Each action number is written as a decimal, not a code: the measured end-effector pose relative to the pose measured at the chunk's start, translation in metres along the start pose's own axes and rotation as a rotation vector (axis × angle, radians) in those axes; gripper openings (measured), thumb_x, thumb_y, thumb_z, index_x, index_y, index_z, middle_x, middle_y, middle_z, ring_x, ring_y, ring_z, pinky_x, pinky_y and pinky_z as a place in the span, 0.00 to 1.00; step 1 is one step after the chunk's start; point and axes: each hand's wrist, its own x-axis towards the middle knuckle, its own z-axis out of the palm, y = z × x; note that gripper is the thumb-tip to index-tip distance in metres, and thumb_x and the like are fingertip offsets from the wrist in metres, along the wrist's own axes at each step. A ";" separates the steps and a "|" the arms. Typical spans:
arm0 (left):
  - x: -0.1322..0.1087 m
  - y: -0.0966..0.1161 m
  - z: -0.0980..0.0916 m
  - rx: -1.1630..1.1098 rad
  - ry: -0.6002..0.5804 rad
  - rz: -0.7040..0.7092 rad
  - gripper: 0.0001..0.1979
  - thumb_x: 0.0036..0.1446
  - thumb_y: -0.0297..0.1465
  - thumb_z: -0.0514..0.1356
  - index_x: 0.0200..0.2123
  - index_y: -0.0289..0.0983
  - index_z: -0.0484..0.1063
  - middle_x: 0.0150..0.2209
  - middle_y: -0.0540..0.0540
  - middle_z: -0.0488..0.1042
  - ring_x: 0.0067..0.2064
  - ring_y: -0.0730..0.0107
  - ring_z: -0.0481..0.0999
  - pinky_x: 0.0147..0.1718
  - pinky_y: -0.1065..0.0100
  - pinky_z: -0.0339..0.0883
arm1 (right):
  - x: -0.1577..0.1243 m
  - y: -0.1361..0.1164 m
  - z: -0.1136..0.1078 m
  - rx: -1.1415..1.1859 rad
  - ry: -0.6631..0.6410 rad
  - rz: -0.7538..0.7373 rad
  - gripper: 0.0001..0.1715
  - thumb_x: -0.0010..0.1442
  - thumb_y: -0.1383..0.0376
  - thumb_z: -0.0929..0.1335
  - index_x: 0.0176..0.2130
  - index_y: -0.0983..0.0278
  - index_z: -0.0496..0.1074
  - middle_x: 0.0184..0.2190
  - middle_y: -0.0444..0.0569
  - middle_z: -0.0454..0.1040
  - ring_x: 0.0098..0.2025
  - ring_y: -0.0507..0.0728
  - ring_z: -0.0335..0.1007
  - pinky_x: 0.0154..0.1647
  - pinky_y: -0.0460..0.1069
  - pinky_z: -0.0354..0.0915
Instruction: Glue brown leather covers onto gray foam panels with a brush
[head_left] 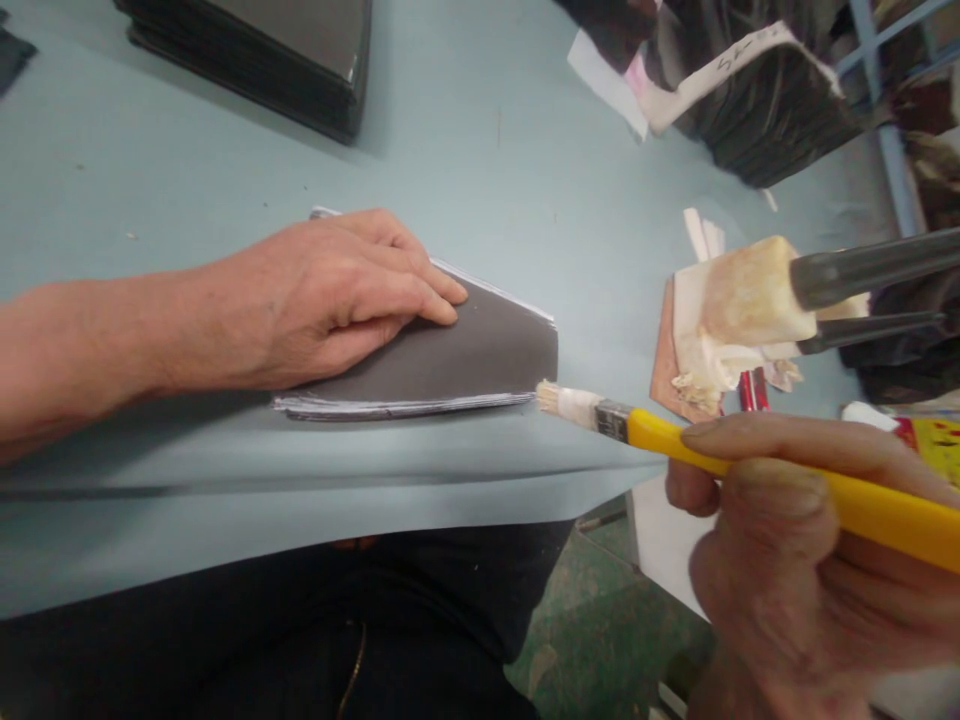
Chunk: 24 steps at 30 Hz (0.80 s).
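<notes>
Nearest me, the right hand (795, 570) holds a yellow-handled brush (664, 438) pinched between thumb and fingers; the brush's long axis slants from the lower right up to the left, its whitened bristles pointing left. They meet the near right corner of a stack of dark grey sheets (499, 350) that lies flat near the front edge of the blue-green table cover (465, 190). The stack's long axis runs side to side, its narrower end pointing right, toward the brush, with pale layered edges showing along both long sides. The left hand (367, 285) lies palm down across it, fingers extended and close together, gripping nothing. Past the brush, on the right, sits a pasty pale block (750, 290) with a dark handle (870, 270). Farther back stand a thick dark pile (255, 50) and, to the right, a dark bundle (780, 120) wrapped by a pale strip (720, 75) with writing.
</notes>
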 end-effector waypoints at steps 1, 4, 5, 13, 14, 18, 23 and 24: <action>-0.001 0.000 0.001 0.002 0.008 -0.011 0.23 0.77 0.47 0.51 0.54 0.47 0.85 0.58 0.53 0.85 0.59 0.58 0.82 0.67 0.57 0.74 | 0.000 0.000 0.004 0.015 0.005 -0.020 0.11 0.73 0.58 0.72 0.40 0.61 0.80 0.26 0.44 0.76 0.23 0.51 0.69 0.24 0.49 0.66; -0.003 0.001 0.001 0.022 0.031 -0.024 0.21 0.77 0.47 0.52 0.54 0.52 0.84 0.58 0.55 0.84 0.60 0.57 0.83 0.67 0.59 0.75 | -0.002 0.003 0.017 0.071 0.007 -0.077 0.10 0.73 0.58 0.72 0.39 0.60 0.80 0.28 0.44 0.78 0.24 0.51 0.71 0.27 0.48 0.69; -0.003 0.001 0.001 0.039 0.021 -0.019 0.20 0.76 0.45 0.53 0.55 0.52 0.84 0.59 0.55 0.84 0.60 0.57 0.83 0.67 0.58 0.75 | -0.003 0.006 0.021 0.090 0.004 -0.095 0.10 0.73 0.59 0.72 0.40 0.60 0.80 0.28 0.44 0.78 0.24 0.51 0.71 0.27 0.48 0.69; -0.001 -0.001 0.000 0.033 0.019 0.028 0.19 0.75 0.41 0.53 0.57 0.52 0.84 0.59 0.52 0.85 0.60 0.54 0.84 0.67 0.53 0.76 | -0.012 0.036 0.030 -0.012 0.011 -0.108 0.07 0.72 0.61 0.72 0.42 0.60 0.81 0.30 0.43 0.79 0.28 0.51 0.75 0.29 0.46 0.69; -0.001 -0.001 -0.001 0.026 0.016 0.031 0.19 0.76 0.42 0.54 0.57 0.52 0.84 0.59 0.51 0.85 0.60 0.53 0.84 0.68 0.52 0.76 | -0.012 0.039 0.028 -0.024 0.009 -0.105 0.07 0.72 0.61 0.72 0.42 0.60 0.81 0.30 0.44 0.79 0.28 0.51 0.76 0.29 0.47 0.69; -0.001 0.002 -0.003 0.008 -0.030 -0.008 0.22 0.77 0.46 0.54 0.62 0.48 0.82 0.61 0.53 0.84 0.62 0.54 0.81 0.73 0.52 0.70 | -0.012 0.044 0.018 -0.077 0.029 -0.099 0.09 0.73 0.60 0.72 0.40 0.60 0.81 0.28 0.43 0.79 0.27 0.51 0.76 0.28 0.47 0.68; 0.000 0.005 -0.005 0.035 -0.049 -0.030 0.24 0.79 0.45 0.50 0.60 0.45 0.83 0.62 0.55 0.82 0.60 0.59 0.80 0.74 0.55 0.68 | -0.014 0.032 0.010 -0.107 0.103 -0.027 0.13 0.73 0.55 0.71 0.40 0.60 0.81 0.27 0.45 0.78 0.25 0.52 0.73 0.27 0.48 0.69; 0.000 0.005 -0.005 0.040 -0.046 -0.031 0.23 0.78 0.45 0.50 0.58 0.45 0.83 0.62 0.55 0.82 0.60 0.59 0.80 0.73 0.56 0.69 | -0.014 0.028 0.011 -0.088 0.096 -0.026 0.13 0.73 0.55 0.71 0.40 0.60 0.81 0.27 0.45 0.78 0.25 0.52 0.72 0.27 0.48 0.69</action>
